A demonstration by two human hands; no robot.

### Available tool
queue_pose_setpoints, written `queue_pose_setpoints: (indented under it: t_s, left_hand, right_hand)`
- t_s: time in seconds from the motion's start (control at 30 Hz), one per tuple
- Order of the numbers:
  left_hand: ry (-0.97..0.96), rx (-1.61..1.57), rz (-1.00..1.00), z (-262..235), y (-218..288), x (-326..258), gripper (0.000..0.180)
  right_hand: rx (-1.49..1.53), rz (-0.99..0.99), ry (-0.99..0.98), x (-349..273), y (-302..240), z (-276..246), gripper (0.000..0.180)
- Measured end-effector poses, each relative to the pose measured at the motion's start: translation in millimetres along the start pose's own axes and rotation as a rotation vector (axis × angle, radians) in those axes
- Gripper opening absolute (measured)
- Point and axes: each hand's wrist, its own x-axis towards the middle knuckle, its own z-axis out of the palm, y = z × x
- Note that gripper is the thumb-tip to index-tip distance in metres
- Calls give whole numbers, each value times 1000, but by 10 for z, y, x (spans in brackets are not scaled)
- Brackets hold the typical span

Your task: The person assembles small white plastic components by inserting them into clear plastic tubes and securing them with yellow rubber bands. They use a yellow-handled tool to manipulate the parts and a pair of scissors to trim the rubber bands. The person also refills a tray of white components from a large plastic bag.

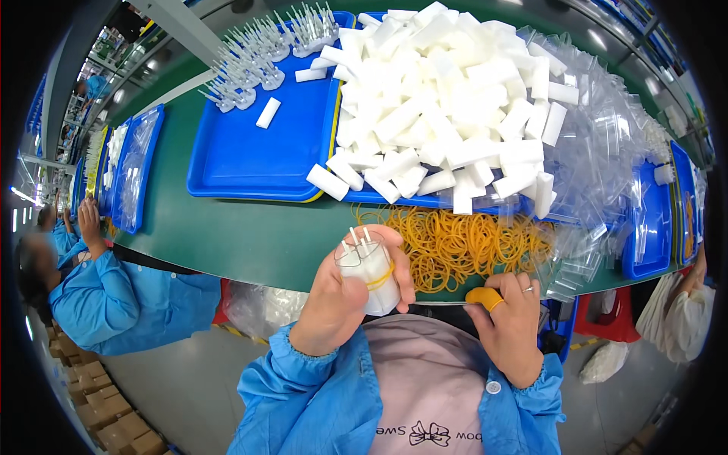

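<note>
Left hand (337, 299) closed around a small bundle of white foam blocks (373, 273), held upright just below centre, clear plastic piece with white prongs (356, 244) poking out of the top, a yellow rubber band (381, 277) wrapped round the bundle's middle. Right hand (512, 322) at 4 o'clock from the bundle, fingers loosely curled at the table's near edge — an orange-yellow cot on one fingertip (485, 297), a ring on another finger; whether anything is pinched between the fingers cannot be told.

Directly at 1 o'clock from the bundle, a loose heap of yellow rubber bands (462, 243) spread on the green table (235, 235), touching the right hand's fingertips. Further up at 12 o'clock, a large mound of white foam blocks (447, 98) piled over a blue tray (356, 196). At 11 o'clock, a second blue tray (258, 144), mostly bare, with one stray block and a cluster of clear pronged pieces (265, 53) at its far end. At 2 o'clock, a drift of clear plastic pieces (599, 152) spilling toward the table's edge.

At 9 o'clock, another person in a blue smock (121, 299) — hands near more blue trays (136, 167)
</note>
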Motion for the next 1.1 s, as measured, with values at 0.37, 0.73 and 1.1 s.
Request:
queue_pose_setpoints:
  t_s: [0.37,0.73,1.1]
  left_hand:
    - [52,31,-56,29,-36,-68,75]
    - [-159,754,-15,258,-152,-87,63]
    - [-125,1016,233,332,-174,-62,62]
  right_hand:
    - [858,293,75,-143,40,-293,14]
    - [1313,83,515,98,-362,-390,16]
    - [1128,46,319,165,-282,-209,16]
